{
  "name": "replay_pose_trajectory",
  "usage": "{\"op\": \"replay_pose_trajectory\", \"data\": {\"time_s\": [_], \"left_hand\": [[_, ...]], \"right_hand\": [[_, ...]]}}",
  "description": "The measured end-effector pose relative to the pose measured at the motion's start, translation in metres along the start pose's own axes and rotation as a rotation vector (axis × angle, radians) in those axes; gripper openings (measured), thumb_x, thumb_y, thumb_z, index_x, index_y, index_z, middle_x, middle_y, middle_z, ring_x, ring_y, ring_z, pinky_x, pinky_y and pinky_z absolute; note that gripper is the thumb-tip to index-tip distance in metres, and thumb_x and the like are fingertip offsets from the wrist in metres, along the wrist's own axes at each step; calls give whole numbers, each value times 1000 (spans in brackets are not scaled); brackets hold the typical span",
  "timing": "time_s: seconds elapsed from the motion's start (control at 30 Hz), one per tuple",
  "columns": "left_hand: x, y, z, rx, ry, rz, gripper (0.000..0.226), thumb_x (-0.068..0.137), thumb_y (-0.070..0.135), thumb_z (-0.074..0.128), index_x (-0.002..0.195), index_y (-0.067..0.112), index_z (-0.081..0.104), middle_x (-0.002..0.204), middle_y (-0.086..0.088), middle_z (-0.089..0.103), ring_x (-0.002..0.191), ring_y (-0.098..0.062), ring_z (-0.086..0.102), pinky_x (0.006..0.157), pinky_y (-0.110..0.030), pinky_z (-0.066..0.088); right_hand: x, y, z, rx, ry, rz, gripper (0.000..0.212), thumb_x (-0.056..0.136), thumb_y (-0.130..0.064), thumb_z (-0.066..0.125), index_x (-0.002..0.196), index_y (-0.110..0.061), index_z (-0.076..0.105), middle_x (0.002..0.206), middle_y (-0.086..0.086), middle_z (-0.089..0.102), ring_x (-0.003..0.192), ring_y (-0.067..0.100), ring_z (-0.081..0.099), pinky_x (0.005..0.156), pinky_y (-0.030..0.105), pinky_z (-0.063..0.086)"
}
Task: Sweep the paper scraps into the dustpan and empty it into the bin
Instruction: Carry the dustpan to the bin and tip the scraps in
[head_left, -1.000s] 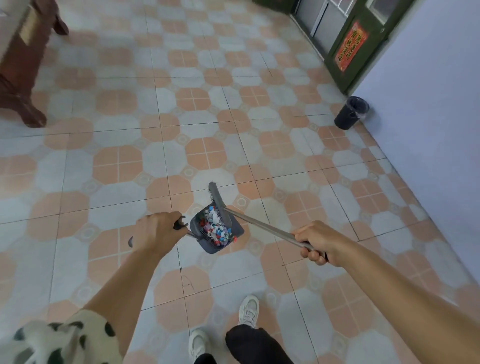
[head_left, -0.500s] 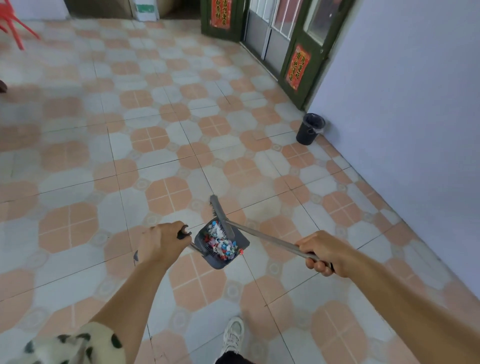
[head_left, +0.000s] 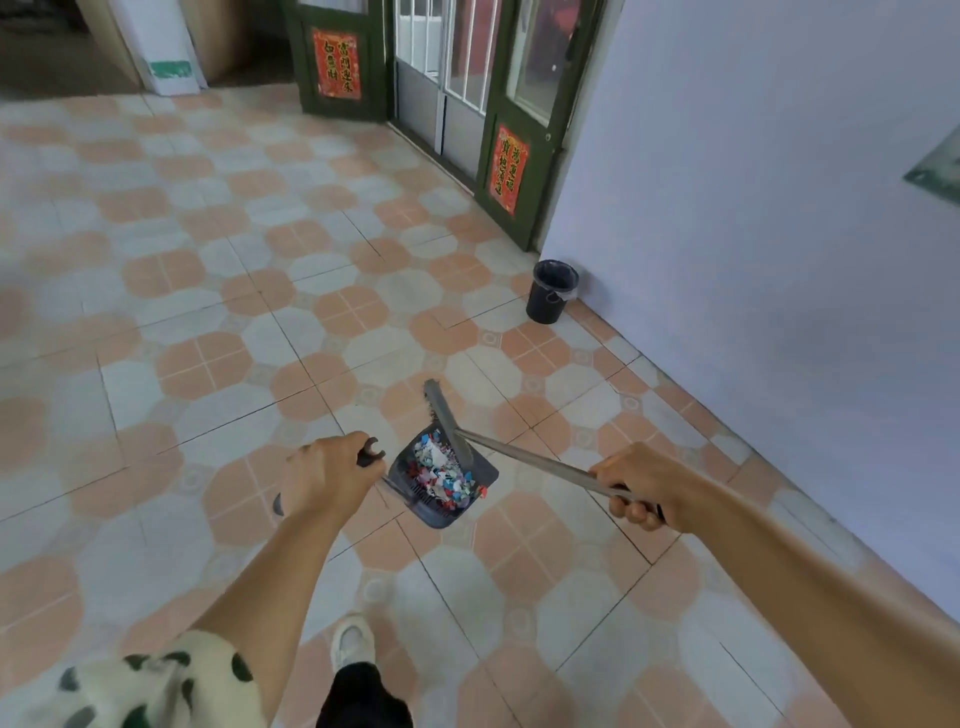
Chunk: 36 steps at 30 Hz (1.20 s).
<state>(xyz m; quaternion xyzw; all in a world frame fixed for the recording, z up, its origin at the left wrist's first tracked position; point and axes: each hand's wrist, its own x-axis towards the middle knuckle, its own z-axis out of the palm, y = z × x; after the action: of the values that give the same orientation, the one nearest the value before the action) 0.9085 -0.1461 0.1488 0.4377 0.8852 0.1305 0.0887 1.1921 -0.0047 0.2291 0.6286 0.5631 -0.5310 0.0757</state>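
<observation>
Carrying dustpan of paper scraps, left hand grip hiding its handle, right hand gripping broom, bin well beyond dustpan, bristles blurred

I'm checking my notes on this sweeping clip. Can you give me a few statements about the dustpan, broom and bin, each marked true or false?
1. The dustpan holds coloured paper scraps. True.
2. The left hand grips the broom's long handle. False: the right hand holds the broom; the left holds the dustpan's handle.
3. The bin stands by the wall near the green door. True.
4. The dustpan is tipped over the bin. False: it is well short of the bin.
5. The bin lies on its side. False: it stands upright.
</observation>
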Motion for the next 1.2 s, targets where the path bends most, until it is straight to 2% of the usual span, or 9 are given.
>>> {"op": "replay_pose_trajectory", "data": {"time_s": [0.17, 0.3, 0.4, 0.53, 0.73, 0.93, 1.03, 1.2], "left_hand": [[106, 18, 2, -9, 1, 59, 23, 83, 35, 54, 69, 17, 53, 60, -4, 57, 61, -28, 56, 56, -24, 40], [200, 34, -9, -66, -38, 137, 23, 83, 37, 54, 69, 18, 53, 61, -4, 58, 59, -25, 55, 53, -24, 37], [261, 51, -23, -18, -32, 253, 23, 86, 37, 54, 74, 18, 57, 62, -2, 60, 61, -24, 57, 51, -24, 35], [336, 77, -32, -28, 4, 303, 23, 84, 35, 56, 69, 17, 58, 60, -3, 61, 60, -26, 57, 57, -27, 44], [445, 121, -20, -61, 15, 377, 23, 87, 38, 55, 78, 19, 63, 68, -4, 66, 66, -27, 58, 59, -28, 45], [559, 183, 7, -102, 3, 412, 25, 86, 36, 57, 68, 18, 54, 57, -2, 56, 58, -27, 54, 50, -25, 32], [608, 210, 13, -123, -9, 397, 26, 84, 35, 58, 65, 20, 49, 58, -3, 57, 60, -27, 55, 52, -26, 33], [690, 252, 22, -156, -19, 415, 30, 84, 35, 58, 61, 21, 46, 56, -1, 53, 60, -27, 53, 52, -26, 33]], "right_hand": [[41, -54, -32, 77, 59, 18, 35, 88, -1, 38, 114, 2, 62, 60, 9, 49, 33, 8, 33, 32, 14, 25], [72, -106, -54, 172, 120, 41, 23, 90, -3, 39, 97, -3, 61, 57, 8, 49, 32, 9, 32, 32, 15, 25], [95, -139, -68, 261, 189, 77, 24, 91, -5, 41, 105, -1, 61, 56, 7, 51, 32, 9, 34, 32, 16, 26], [124, -179, -89, 374, 279, 97, 30, 91, -7, 44, 114, -1, 63, 57, 8, 52, 35, 11, 34, 34, 17, 27], [184, -230, -137, 462, 368, 100, 26, 93, -7, 43, 110, 0, 62, 58, 10, 50, 34, 12, 31, 35, 16, 24], [267, -278, -206, 527, 458, 84, 23, 93, -6, 42, 102, -7, 63, 59, 13, 48, 34, 13, 30, 37, 15, 23], [302, -302, -240, 536, 487, 95, 21, 93, -6, 43, 102, -6, 63, 58, 12, 47, 31, 12, 30, 36, 14, 23], [352, -344, -288, 524, 526, 101, 14, 91, -5, 44, 90, -6, 58, 55, 11, 45, 28, 12, 28, 37, 13, 22]]}}
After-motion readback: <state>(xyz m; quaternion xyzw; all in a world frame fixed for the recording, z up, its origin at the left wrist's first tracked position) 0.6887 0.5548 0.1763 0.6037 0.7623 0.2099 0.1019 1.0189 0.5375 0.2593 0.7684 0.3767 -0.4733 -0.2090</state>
